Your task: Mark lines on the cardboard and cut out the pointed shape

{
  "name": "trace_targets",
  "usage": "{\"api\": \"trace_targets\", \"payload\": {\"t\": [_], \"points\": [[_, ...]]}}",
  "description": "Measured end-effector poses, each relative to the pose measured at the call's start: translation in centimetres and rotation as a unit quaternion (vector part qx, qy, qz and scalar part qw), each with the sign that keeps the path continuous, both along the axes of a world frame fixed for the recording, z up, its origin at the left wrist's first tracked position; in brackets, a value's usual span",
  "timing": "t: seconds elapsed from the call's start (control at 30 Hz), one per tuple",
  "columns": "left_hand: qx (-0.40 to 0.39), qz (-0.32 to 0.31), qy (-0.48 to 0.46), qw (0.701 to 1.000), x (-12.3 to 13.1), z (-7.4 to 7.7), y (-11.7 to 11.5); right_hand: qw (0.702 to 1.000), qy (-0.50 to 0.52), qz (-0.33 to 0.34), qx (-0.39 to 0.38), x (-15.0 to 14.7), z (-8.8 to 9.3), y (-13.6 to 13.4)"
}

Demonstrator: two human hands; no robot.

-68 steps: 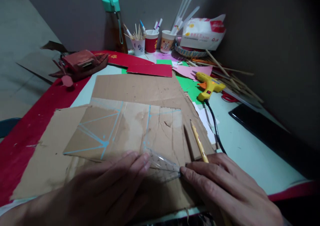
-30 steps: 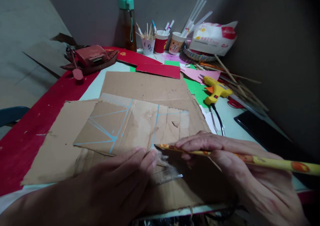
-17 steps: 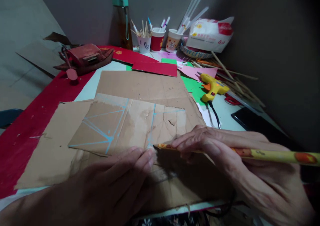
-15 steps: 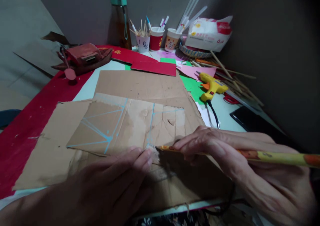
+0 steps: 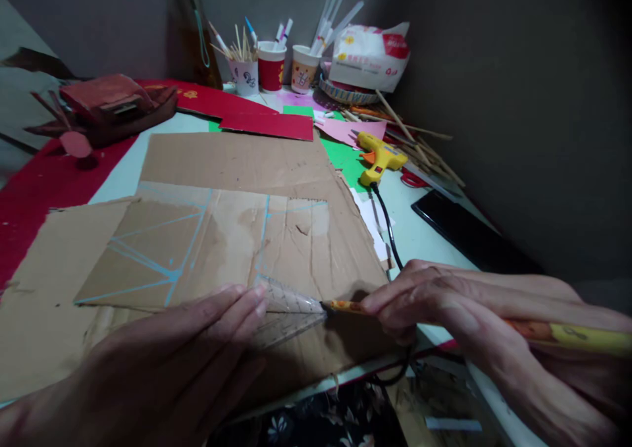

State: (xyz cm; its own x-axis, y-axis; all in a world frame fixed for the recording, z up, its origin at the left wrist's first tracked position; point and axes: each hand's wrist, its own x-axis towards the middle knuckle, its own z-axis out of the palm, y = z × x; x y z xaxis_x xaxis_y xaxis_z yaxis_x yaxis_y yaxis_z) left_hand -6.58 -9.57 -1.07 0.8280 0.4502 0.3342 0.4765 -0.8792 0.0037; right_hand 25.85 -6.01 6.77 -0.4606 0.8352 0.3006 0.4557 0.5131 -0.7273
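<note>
cups [image 5: 271, 72] of sticks [image 5: 244, 45], markers [image 5: 287, 29], rods [image 5: 348, 18]; left hand [image 5: 197, 341] flat on ruler [image 5: 293, 299], right hand [image 5: 474, 322] round pencil [image 5: 348, 307]

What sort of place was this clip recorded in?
Probably an indoor craft table: a yellow glue gun lies on it, a cup of thin sticks stands at the back, and blue-lined cardboard lies in front. Whether it is a home or a classroom, I cannot tell.
</note>
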Motion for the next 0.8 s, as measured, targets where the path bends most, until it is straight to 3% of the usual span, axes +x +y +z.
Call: {"api": "trace_targets", "payload": {"t": [0.13, 0.23, 0.57, 0.73, 0.8], "points": [[0.0, 0.057, -0.015, 0.998, 1.0, -0.2, -0.3, 0.999, 0.015, -0.028, -0.022, 0.3, -0.4, -0.3], [0.011, 0.074, -0.02, 0.997, 1.6, -0.5, -0.6, 1.0, 0.016, -0.006, -0.024, 0.5, -0.5, -0.2], [0.03, 0.0, 0.064, 0.997, 0.3, -1.6, -1.0, 0.997, 0.033, -0.062, -0.028, 1.0, -1.2, -1.2], [0.042, 0.101, -0.043, 0.993, 1.0, -1.1, -0.3, 0.992, 0.079, -0.093, -0.022, 2.3, -2.8, -1.7], [0.051, 0.112, -0.05, 0.991, 1.3, -0.5, 0.2, 0.99, 0.08, -0.112, -0.01, 3.3, -3.6, -1.8]]}}
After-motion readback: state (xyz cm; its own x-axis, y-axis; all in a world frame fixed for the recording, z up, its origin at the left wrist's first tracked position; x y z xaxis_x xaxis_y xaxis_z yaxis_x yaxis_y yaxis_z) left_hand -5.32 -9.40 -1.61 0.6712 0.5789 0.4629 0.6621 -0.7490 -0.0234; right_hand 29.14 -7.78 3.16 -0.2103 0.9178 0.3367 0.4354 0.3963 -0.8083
